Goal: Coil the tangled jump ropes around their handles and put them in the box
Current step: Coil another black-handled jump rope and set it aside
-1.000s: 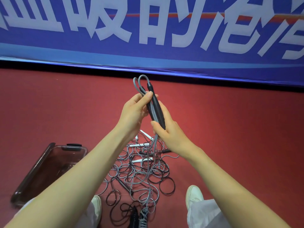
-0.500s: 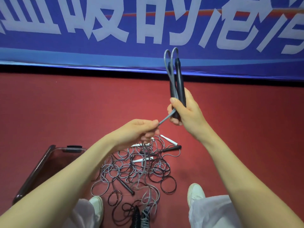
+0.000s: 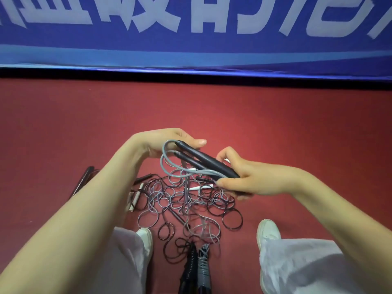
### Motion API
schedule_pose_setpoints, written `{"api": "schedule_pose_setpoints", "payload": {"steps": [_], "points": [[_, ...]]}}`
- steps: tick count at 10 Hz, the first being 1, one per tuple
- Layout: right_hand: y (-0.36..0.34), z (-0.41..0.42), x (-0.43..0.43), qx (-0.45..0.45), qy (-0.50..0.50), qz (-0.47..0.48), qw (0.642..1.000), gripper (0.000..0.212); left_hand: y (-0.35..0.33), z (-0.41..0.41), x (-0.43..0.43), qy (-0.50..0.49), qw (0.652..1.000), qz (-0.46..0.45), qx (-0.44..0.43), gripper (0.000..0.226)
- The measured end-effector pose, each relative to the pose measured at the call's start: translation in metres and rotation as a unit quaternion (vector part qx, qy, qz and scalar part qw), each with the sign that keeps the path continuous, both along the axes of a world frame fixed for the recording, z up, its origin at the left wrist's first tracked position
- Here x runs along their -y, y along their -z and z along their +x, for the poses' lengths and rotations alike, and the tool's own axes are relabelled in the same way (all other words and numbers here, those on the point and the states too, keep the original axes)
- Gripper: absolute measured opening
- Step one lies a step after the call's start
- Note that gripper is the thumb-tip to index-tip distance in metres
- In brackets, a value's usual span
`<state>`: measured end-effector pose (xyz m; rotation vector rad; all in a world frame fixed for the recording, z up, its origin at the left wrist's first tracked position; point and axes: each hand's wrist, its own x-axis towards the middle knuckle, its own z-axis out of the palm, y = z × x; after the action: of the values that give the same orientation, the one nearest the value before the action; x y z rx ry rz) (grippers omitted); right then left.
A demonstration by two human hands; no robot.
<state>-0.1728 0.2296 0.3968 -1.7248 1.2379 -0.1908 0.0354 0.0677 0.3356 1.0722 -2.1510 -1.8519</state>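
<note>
Here the right hand clasps two black handles by their butts; their tips reach the left hand, its hold unclear. Grey rope loops from those tips, dropping to the tangle below.

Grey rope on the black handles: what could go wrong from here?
1. The grey rope runs from the black handles straight down into the tangled pile; winding may snag it or drag other ropes up.
2. Only loose loops sit at the handle tips, pinned by the right hand; they could slip off if that grip eases.
</note>
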Motion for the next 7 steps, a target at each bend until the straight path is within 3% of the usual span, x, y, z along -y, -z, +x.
{"api": "schedule_pose_setpoints", "payload": {"steps": [1,2,3,5,6,7], "points": [[0.001,0.002,0.001,-0.071,-0.02,-0.032,0.997,0.027,-0.022,-0.006,-0.009,0.001,0.999,-0.012,0.047,0.06],[0.005,0.001,0.001,-0.135,-0.043,-0.071,0.987,0.026,-0.025,-0.01,-0.011,0.089,0.995,-0.019,0.032,0.026],[0.008,0.001,0.0,-0.202,-0.058,-0.095,0.973,0.024,-0.032,-0.014,-0.022,0.109,0.989,-0.086,0.054,0.011],[0.021,0.003,-0.001,-0.307,-0.065,-0.076,0.946,0.024,-0.035,-0.024,-0.036,0.096,0.97,-0.199,0.101,0.008],[0.035,0.003,0.001,-0.405,-0.034,-0.107,0.908,0.03,-0.028,-0.04,-0.055,0.116,0.9,-0.4,0.127,0.018],[0.033,-0.004,0.011,-0.455,0.045,-0.166,0.874,0.043,-0.024,-0.052,-0.069,0.063,0.863,-0.485,0.128,0.021]]}}
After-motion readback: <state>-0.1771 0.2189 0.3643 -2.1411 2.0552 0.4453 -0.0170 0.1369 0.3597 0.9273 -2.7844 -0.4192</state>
